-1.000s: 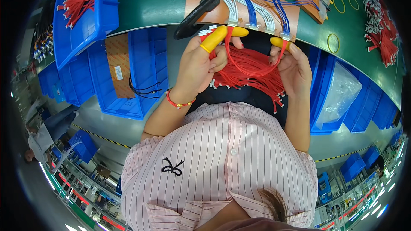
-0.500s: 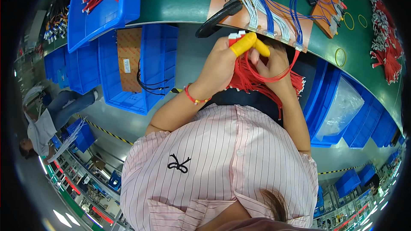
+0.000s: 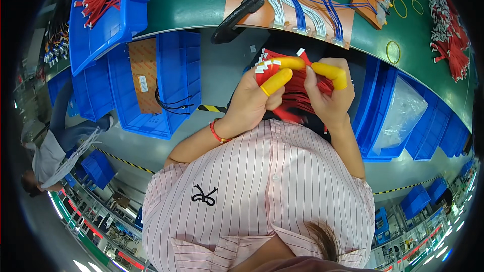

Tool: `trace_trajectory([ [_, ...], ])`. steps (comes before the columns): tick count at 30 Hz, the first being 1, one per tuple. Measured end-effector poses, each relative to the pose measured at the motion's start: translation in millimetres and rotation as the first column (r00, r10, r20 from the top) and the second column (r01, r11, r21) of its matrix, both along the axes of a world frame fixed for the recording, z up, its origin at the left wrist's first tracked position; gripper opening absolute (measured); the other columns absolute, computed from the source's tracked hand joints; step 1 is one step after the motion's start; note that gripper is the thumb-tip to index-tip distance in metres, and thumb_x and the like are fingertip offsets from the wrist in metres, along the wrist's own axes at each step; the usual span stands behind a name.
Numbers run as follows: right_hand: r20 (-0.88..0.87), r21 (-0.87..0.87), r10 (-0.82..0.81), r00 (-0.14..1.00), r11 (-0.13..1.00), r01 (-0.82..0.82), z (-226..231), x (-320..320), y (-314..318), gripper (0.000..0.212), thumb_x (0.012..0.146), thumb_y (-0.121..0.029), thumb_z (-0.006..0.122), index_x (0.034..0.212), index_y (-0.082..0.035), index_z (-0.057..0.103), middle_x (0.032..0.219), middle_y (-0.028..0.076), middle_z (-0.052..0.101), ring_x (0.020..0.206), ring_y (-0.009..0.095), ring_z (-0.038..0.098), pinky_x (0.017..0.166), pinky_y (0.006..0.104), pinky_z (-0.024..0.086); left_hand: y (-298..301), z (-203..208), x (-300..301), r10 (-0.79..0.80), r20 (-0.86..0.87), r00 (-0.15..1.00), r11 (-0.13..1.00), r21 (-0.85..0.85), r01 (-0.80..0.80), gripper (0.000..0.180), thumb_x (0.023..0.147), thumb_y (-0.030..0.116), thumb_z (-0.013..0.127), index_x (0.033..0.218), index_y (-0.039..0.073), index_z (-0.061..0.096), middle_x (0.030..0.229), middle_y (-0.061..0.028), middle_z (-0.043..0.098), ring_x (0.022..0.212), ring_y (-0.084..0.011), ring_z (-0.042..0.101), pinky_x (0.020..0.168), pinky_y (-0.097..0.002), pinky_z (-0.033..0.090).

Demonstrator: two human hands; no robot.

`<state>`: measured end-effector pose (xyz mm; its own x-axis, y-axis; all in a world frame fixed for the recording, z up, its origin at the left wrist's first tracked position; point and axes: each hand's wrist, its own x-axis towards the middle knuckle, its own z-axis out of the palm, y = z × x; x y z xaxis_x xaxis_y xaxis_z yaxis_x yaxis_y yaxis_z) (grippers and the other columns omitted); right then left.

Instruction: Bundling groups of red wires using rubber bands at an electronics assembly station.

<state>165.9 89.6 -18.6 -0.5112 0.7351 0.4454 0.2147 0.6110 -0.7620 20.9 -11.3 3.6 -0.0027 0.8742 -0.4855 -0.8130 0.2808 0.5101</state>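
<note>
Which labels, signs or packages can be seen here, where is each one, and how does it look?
Orange rectangular paper sheet with dark handwriting: on the green bench, under the wire harnesses.
Small white rectangular label: on a brown cardboard sheet in a blue bin.
Small white tags: on the red wire bundle held in both hands.
Clear plastic bag: in the right blue bin.
</note>
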Motion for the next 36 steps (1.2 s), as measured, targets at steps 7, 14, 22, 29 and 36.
trace_trajectory([
  [7, 0.142, -0.068, 0.112, 0.984, 0.992, -0.104, 16.4, -3.4, -3.2, 0.024, 0.076, 0.002, 0.072, 0.098, -0.003, 0.064, 0.086, 0.008, 0.057, 0.066, 0.023, 0.06, 0.059, 0.0295, 0.05, 21.8, -9.6, -7.6, 0.113, -0.248, 0.962, 0.982, 0.178, -0.07, 0.029, 0.101, 0.018, 0.047, 0.119, -0.003, 0.056, 0.064, 0.0044, 0.043, 0.048, -0.002, 0.028, 0.044, -0.0203, 0.021],
  [14, 0.089, -0.836, 0.033, 0.995, 0.545, 0.057, 18.1, 62.5, 23.7, 0.016, 0.09, -0.005, 0.064, 0.105, 0.001, 0.066, 0.076, -0.001, 0.06, 0.063, 0.003, 0.051, 0.056, 0.0197, 0.042, 32.1, -15.8, -22.9, 0.171, -0.245, 0.954, 0.98, 0.141, -0.139, 0.025, 0.1, 0.017, 0.048, 0.1, -0.004, 0.061, 0.067, 0.0031, 0.046, 0.049, -0.0004, 0.029, 0.043, -0.0191, 0.021],
  [22, -0.552, -0.815, -0.175, 0.815, 0.318, -0.484, 1.4, 62.3, 20.9, 0.016, 0.089, -0.008, 0.062, 0.101, 0.003, 0.064, 0.081, 0.009, 0.059, 0.066, 0.015, 0.057, 0.064, 0.03, 0.049, 34.9, -14.3, -22.4, 0.217, -0.418, 0.882, 0.976, 0.119, -0.184, 0.02, 0.098, 0.015, 0.053, 0.101, -0.003, 0.06, 0.064, 0.0053, 0.043, 0.049, 0.0003, 0.027, 0.043, -0.0189, 0.019],
  [29, -0.328, -0.85, -0.165, 0.93, 0.482, -0.215, 6.6, 23.9, 15.4, 0.019, 0.093, -0.007, 0.059, 0.107, 0.003, 0.066, 0.092, 0.013, 0.067, 0.066, 0.012, 0.058, 0.064, 0.0242, 0.049, 42.1, -8.9, -17.1, 0.273, -0.353, 0.895, 0.961, 0.132, -0.241, 0.023, 0.099, 0.016, 0.051, 0.1, -0.004, 0.061, 0.064, 0.0027, 0.048, 0.048, 0.0005, 0.028, 0.041, -0.0188, 0.019],
  [36, -0.242, -0.814, -0.235, 0.941, 0.577, -0.065, 11.5, 13.3, 22.7, 0.021, 0.094, -0.013, 0.06, 0.103, 0.005, 0.068, 0.081, 0.009, 0.067, 0.061, 0.008, 0.053, 0.058, 0.0205, 0.043, 32.1, -10.0, -36.1, 0.085, -0.086, 0.993, 0.989, 0.126, -0.074, 0.032, 0.102, 0.019, 0.04, 0.11, -0.009, 0.055, 0.079, -0.0034, 0.056, 0.044, -0.0018, 0.024, 0.04, -0.0202, 0.018],
])
